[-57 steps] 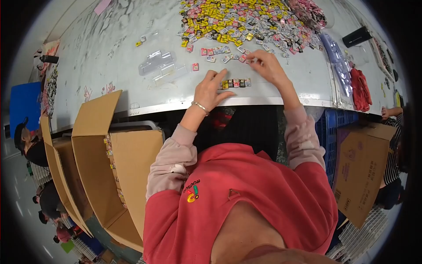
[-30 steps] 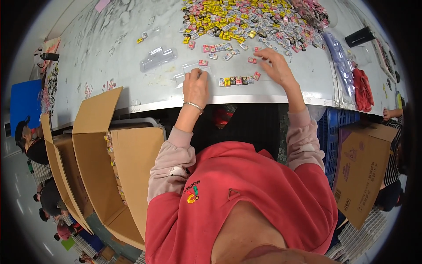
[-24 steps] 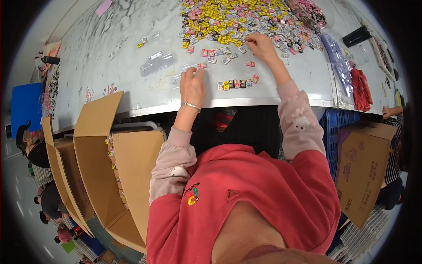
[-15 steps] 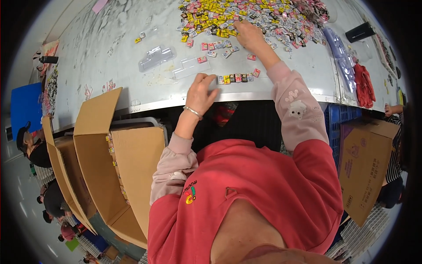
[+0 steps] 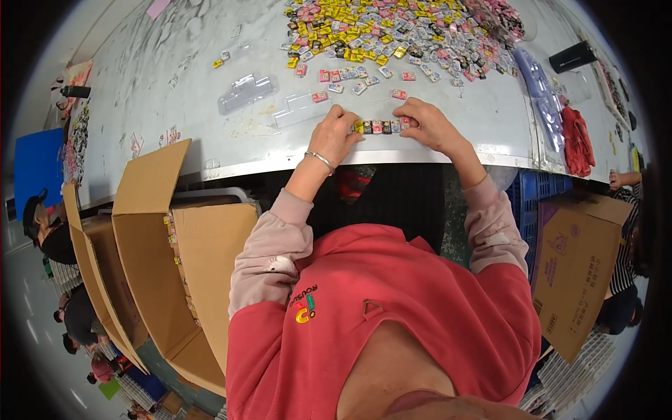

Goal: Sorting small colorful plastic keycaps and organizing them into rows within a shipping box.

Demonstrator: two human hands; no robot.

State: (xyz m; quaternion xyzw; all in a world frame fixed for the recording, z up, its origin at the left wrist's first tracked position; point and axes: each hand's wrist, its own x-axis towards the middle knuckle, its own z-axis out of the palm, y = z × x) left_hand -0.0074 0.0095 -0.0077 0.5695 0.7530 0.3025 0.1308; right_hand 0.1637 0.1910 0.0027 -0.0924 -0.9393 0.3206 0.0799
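A short row of small coloured blocks [image 5: 377, 127] lies near the table's front edge, yellow, black, pink and white side by side. My left hand [image 5: 336, 133] is curled at the row's left end, thumb and fingers pressing against it. At the other end my right hand [image 5: 428, 127] pinches the last blocks, a pink one showing by its fingertips. Both hands squeeze the row between them. Beyond them several loose blocks [image 5: 359, 88] are scattered, with a large pile of the same blocks [image 5: 378, 35] farther back.
Clear plastic trays [image 5: 246, 94] lie left of the row. To the right are stacked clear plastic [image 5: 542, 98], a red cloth [image 5: 577, 140] and a black cylinder [image 5: 572, 57]. Open cardboard boxes [image 5: 150, 175] stand at left, another box [image 5: 577, 266] at right. Other people sit nearby.
My right hand has come back from the pile to the row's right end. My left hand has moved right, closing on the left end.
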